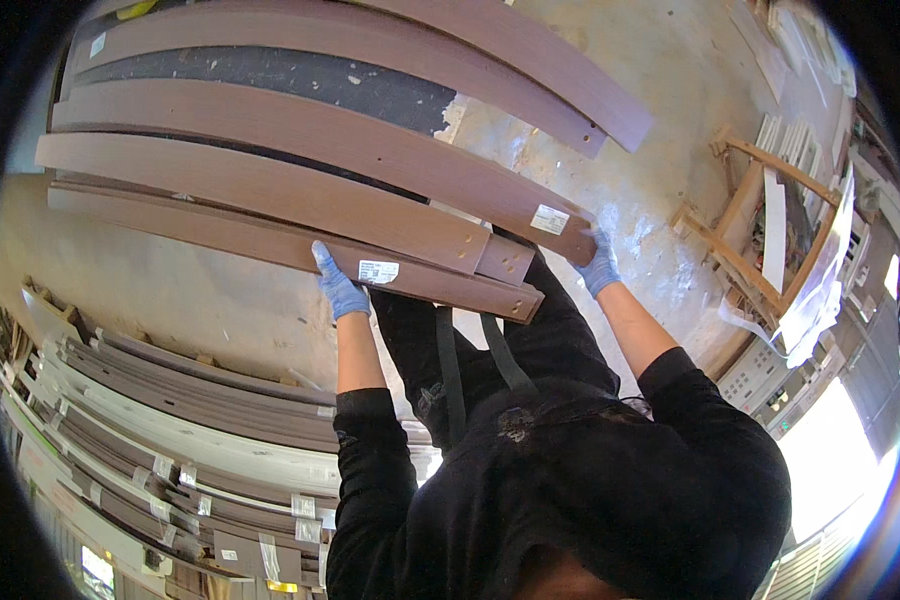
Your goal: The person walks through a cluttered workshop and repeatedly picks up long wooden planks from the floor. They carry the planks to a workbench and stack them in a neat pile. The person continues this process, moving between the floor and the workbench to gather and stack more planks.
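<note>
Several long brown wood-look boards lie side by side over a dark, paint-chipped surface. My right hand, in a blue glove, grips the right end of a board that bears a white label; its fingertips are partly hidden. My left hand, also gloved in blue, rests against the near edge of the closest board, beside another label; its fingers go out of sight beneath. Between these two lies another board with small holes at its end.
Stacked brown and white boards fill the lower left, some with taped labels. On the right stands a wooden frame with white sheets hanging over it. More brown boards lie at the far side.
</note>
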`<state>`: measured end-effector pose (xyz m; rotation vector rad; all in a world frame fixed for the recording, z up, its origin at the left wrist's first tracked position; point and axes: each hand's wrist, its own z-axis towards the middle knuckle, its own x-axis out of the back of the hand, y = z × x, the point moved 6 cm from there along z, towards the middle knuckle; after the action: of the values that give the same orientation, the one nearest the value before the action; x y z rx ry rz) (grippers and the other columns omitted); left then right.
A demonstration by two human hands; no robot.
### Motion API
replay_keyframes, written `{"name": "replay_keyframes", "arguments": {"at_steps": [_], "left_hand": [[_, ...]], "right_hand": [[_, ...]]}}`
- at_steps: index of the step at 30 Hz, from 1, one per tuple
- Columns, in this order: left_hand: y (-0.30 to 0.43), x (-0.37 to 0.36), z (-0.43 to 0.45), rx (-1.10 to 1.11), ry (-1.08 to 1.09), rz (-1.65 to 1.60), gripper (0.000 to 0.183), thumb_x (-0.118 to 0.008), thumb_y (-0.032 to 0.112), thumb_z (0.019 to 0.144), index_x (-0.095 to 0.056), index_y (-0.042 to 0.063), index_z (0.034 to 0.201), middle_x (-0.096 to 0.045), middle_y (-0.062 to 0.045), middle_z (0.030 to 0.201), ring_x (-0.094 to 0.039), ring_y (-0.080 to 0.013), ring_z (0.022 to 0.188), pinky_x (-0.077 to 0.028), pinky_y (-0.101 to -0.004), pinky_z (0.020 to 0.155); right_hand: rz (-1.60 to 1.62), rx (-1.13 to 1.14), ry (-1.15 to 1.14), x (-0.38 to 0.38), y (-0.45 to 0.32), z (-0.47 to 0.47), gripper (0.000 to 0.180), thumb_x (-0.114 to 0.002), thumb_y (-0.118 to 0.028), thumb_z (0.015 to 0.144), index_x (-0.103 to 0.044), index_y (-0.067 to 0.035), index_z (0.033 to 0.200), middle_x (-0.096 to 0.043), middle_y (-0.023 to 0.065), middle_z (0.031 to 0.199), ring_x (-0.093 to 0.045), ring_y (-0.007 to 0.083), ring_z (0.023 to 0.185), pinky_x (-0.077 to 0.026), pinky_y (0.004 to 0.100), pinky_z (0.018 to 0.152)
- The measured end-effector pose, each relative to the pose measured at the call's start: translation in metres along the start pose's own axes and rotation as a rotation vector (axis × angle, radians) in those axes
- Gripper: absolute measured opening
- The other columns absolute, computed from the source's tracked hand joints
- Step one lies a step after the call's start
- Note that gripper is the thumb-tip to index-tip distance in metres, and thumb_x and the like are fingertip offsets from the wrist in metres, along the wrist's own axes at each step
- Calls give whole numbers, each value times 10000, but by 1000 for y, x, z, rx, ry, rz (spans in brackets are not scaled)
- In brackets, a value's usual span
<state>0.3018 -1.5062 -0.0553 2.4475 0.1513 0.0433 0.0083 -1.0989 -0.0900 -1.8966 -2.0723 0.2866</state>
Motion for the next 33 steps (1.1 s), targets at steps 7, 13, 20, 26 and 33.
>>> {"name": "replay_keyframes", "arguments": {"at_steps": [7,13,20,26,33], "left_hand": [[-2,0,2,-8,-55,-13,795,-642,534,803,-361,44,1363,-487,-126,1305,-512,-289,1150,-445,-427,974],[-7,9,7,-6,5,2,778,-656,497,812,-356,48,1371,-482,-122,1309,-516,-275,1146,-449,-412,967],[-5,14,8,-82,60,23,741,-679,462,809,-417,13,1337,-511,-97,1269,-525,-231,1106,-436,-352,947],[8,10,-1,-100,119,72,813,-720,467,769,-400,-21,1337,-498,-114,1277,-495,-218,1136,-398,-334,977],[8,12,-1,-107,158,115,772,-730,430,772,-425,-25,1316,-530,-119,1237,-512,-208,1111,-413,-317,950]], "right_hand": [[-121,87,144,-40,-16,-21,434,-657,-475,818,-510,-251,1158,-575,-1,1130,-559,211,1019,-491,455,802],[-249,95,94,-41,-26,-33,505,-664,-392,832,-475,-200,1258,-519,47,1255,-495,219,1141,-437,452,911],[-1290,1400,425,-173,-198,-72,941,-800,-380,636,-336,-23,1372,-451,198,1333,-437,352,1222,-352,434,1031],[-1667,1357,57,-329,-246,-64,973,-804,-430,582,-356,-58,1361,-460,201,1318,-443,369,1207,-357,456,1017],[-1531,1489,63,-319,-218,-88,896,-799,-404,539,-422,-72,1281,-534,171,1175,-495,363,1109,-403,478,939]]}}
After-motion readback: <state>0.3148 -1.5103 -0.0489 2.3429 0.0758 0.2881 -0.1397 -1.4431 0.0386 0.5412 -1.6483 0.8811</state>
